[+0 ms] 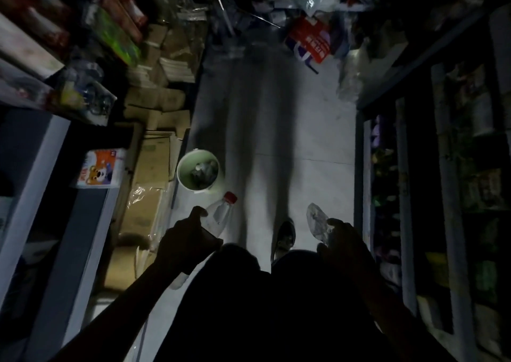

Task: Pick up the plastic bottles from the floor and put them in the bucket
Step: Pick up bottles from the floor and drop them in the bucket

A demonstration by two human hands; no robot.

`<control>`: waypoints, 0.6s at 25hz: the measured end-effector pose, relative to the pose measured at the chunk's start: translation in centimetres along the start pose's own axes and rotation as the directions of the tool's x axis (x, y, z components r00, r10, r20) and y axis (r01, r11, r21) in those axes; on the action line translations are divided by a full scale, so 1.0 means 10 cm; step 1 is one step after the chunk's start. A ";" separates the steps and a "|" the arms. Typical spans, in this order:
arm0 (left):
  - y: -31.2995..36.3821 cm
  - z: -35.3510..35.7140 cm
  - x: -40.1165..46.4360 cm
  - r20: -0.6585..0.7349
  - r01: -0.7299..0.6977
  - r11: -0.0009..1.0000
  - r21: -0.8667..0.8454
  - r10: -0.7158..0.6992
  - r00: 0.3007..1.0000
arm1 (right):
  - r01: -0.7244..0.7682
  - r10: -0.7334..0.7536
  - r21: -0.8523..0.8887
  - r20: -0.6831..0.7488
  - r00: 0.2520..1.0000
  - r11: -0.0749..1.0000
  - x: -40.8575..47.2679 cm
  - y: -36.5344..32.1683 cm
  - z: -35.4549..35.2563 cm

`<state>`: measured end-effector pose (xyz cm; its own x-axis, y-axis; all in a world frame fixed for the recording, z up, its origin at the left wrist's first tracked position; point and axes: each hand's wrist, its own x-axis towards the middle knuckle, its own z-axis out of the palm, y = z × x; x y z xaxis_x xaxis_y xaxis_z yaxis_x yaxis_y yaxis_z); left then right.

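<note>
Clear glossy plastic bottle (219, 218); matt cardboard boxes (150, 165); smooth pale bucket (198, 173)

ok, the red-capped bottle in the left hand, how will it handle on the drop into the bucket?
Red-capped bottle looks clear and empty, so probably light. Thin plastic, likely to dent under the left hand. Round body may bounce or roll off the crumpled plastic already in the bucket.
</note>
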<state>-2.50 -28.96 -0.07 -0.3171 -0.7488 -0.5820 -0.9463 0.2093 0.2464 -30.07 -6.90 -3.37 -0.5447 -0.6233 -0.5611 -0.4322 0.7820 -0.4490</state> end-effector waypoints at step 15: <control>-0.56 -0.63 1.29 0.029 0.327 0.843 -0.428 -0.349 0.937 | 0.398 -0.282 -0.255 0.393 0.875 0.881 2.22 -2.60 -0.25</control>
<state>-0.90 -43.76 -4.07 0.0312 -0.7565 -0.6532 -0.8741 -0.3376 0.3493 -32.69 -41.05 -2.39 -0.0726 -0.7666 -0.6380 -0.7810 0.4416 -0.4417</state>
